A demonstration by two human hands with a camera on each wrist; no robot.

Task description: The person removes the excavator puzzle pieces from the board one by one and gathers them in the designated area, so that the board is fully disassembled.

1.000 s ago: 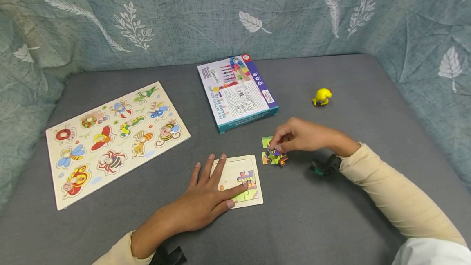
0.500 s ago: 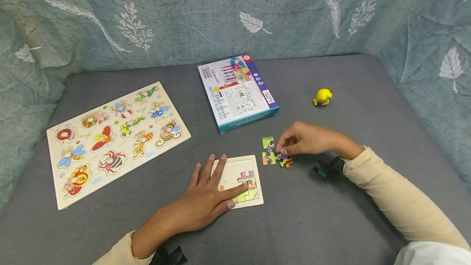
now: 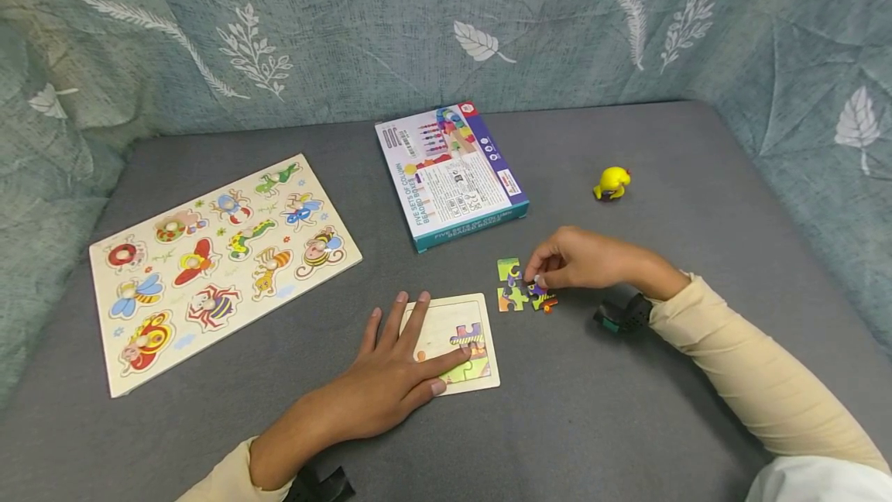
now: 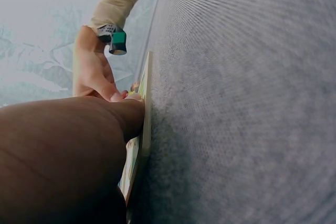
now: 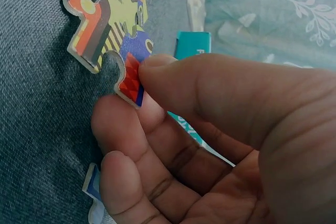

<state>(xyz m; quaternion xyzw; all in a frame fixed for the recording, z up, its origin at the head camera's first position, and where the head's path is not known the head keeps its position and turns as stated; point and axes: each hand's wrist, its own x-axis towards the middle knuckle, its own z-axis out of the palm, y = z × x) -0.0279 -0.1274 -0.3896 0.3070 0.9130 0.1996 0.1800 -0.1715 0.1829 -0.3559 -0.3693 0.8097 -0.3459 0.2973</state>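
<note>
My left hand lies with fingers spread over a small wooden puzzle tray. Several jigsaw pieces sit in the tray's right part, partly under its thumb and index finger. To the right of the tray, my right hand pinches a colourful jigsaw piece between thumb and fingers. Purple, red and striped parts show on it in the right wrist view. Just left of these fingertips lie a green jigsaw piece and a green-and-orange jigsaw piece on the grey table.
A large insect peg puzzle board lies at the left. Behind the hands is a flat toy box with a teal side. A yellow toy duck stands at the back right. A leaf-patterned curtain hangs behind the table.
My right hand has shifted right, drawing the pinched jigsaw piece away from the other two, then slightly back toward the far side. My left hand has stayed on the tray.
</note>
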